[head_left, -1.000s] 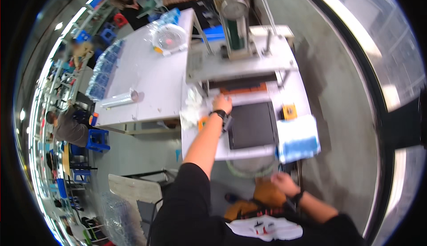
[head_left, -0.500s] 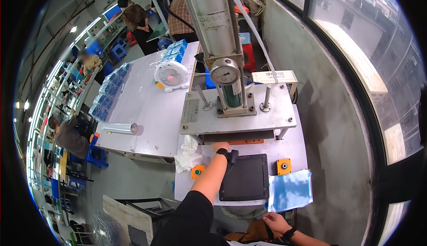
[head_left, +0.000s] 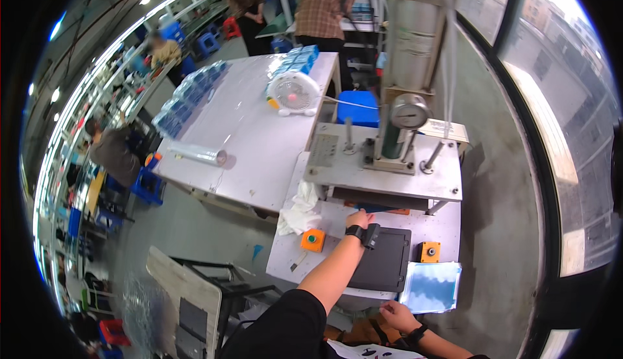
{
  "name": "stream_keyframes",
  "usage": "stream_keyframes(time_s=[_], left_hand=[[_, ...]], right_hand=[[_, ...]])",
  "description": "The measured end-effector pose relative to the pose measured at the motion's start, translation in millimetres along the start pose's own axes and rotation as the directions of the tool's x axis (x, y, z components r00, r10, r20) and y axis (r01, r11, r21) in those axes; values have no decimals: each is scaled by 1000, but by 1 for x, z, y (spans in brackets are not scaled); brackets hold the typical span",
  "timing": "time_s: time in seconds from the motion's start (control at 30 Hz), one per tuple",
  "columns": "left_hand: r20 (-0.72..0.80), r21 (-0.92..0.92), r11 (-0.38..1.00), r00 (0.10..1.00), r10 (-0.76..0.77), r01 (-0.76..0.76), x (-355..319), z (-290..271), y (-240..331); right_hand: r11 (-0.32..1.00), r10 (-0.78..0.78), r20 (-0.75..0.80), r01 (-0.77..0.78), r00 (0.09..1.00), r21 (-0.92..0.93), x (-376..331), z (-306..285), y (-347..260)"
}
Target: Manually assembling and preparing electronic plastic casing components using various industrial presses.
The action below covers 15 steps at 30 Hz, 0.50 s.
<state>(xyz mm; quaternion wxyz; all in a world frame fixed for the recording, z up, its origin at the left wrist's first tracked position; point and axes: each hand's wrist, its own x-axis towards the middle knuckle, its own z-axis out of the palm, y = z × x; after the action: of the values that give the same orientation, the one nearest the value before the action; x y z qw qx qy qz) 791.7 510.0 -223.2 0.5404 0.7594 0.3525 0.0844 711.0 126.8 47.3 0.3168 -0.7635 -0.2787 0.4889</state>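
Note:
My left hand [head_left: 359,218] reaches forward over the bench to the front opening of a press [head_left: 383,164]. Its fingers are bent together beside a thin blue edge under the press plate; what they grip is hidden. A black band and a small dark device sit on that wrist. Below the wrist lies a flat black rectangular tray [head_left: 379,262]. Close to my body, my right hand [head_left: 399,315] hovers with loosely curled fingers and nothing visible in them. Just beyond it, a shiny blue sheet [head_left: 431,287] lies at the bench's right front corner.
Two orange button boxes, one with a green button [head_left: 313,240] and one at right [head_left: 429,252], flank the tray. A white cloth [head_left: 300,210] lies at left. The side table holds a fan [head_left: 293,92], a clear roll [head_left: 198,153] and blue packs [head_left: 191,96]. Several people work behind.
My view has swung left, so the press and bench appear farther right. My left hand stays at the press opening, with a thin blue edge now showing beside it. The right hand remains near my body.

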Motion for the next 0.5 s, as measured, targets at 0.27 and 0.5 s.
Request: stream_keyframes(time_s=[0.27, 0.5], left_hand=[[-169, 96, 981, 968, 184, -169, -174, -50, 50], [-4, -968, 205, 803, -596, 147, -428, -247, 101]], right_hand=[[979, -122, -23, 116, 992, -170, 19, 45, -63], [916, -148, 282, 238, 948, -321, 36, 113, -108]])
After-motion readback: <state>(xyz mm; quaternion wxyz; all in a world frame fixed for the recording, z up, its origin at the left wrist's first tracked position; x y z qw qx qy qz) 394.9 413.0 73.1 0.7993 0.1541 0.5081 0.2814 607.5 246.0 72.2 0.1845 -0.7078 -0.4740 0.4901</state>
